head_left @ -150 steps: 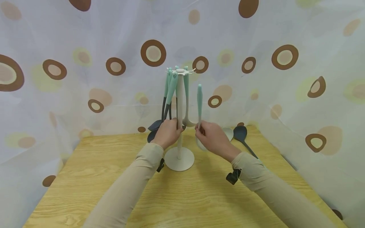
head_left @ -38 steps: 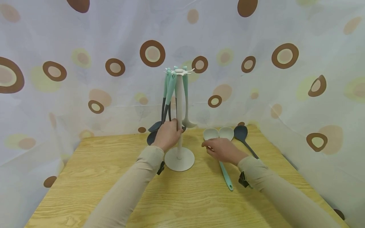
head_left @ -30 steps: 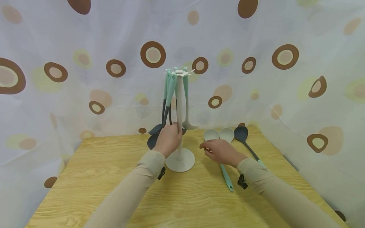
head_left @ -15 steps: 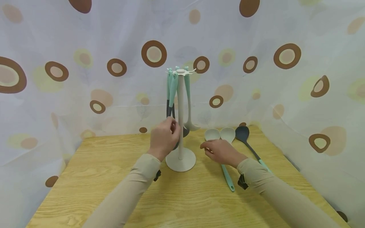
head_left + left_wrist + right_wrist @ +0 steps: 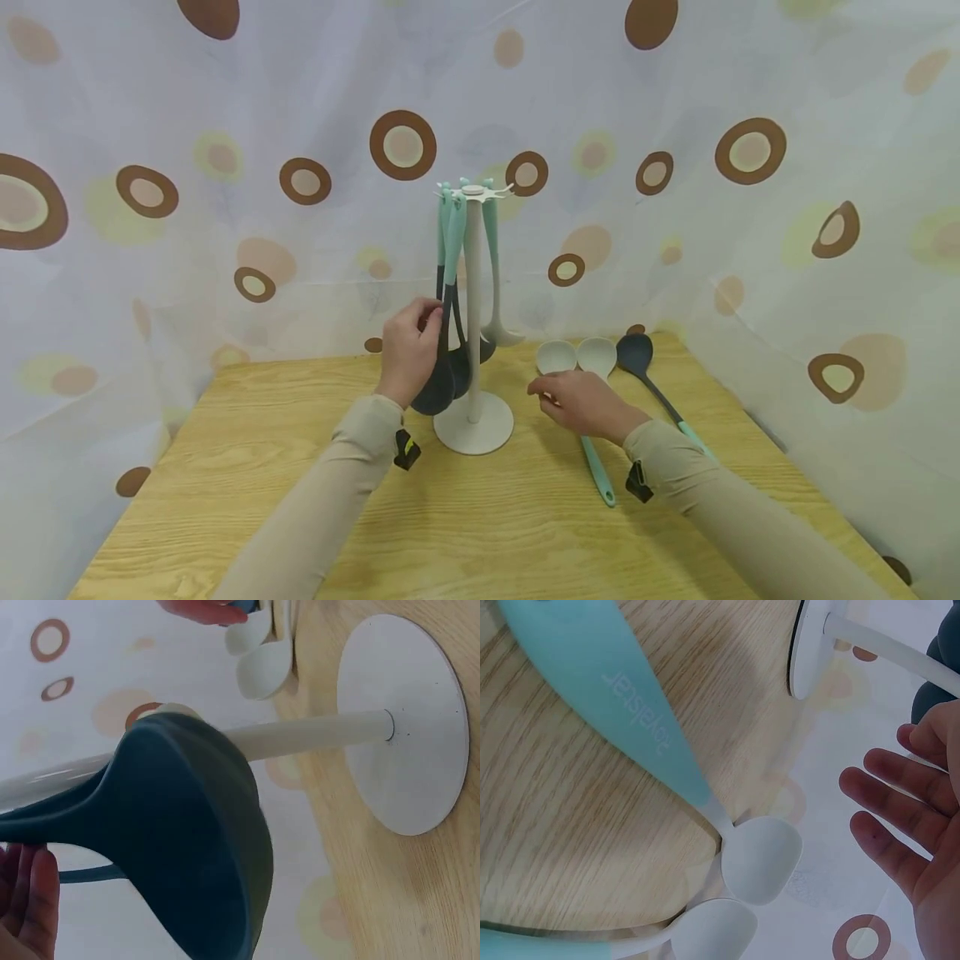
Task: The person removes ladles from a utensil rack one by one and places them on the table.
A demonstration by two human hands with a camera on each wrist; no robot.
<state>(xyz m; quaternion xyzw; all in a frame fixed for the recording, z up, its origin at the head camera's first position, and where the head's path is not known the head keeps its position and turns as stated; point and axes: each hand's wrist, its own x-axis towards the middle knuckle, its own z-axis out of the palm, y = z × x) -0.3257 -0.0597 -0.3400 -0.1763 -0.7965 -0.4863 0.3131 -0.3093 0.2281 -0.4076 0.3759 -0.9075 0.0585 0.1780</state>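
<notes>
A white utensil stand (image 5: 474, 308) has several mint-handled utensils hanging from its top. My left hand (image 5: 408, 346) is beside a dark ladle (image 5: 433, 393) on the stand's left, fingers loosely bent near its handle. In the left wrist view, the fingertips (image 5: 45, 881) lie against or just under that handle; I cannot tell which. Behind hangs another dark utensil (image 5: 460, 375), and a pale ladle (image 5: 501, 335) is on the right side. My right hand (image 5: 585, 404) hovers with relaxed fingers over two white spoons (image 5: 761, 859), holding nothing.
A dark spoon (image 5: 634, 354) with a mint handle lies on the wooden table (image 5: 480, 533), right of the white spoons. The stand's round base (image 5: 474, 425) rests on the table. Patterned curtains (image 5: 300, 83) enclose the back and sides.
The right hand has set a white spoon down on the table. My left hand has come off the stand's pole and moved left; the dark utensils now hang closer to the pole.
</notes>
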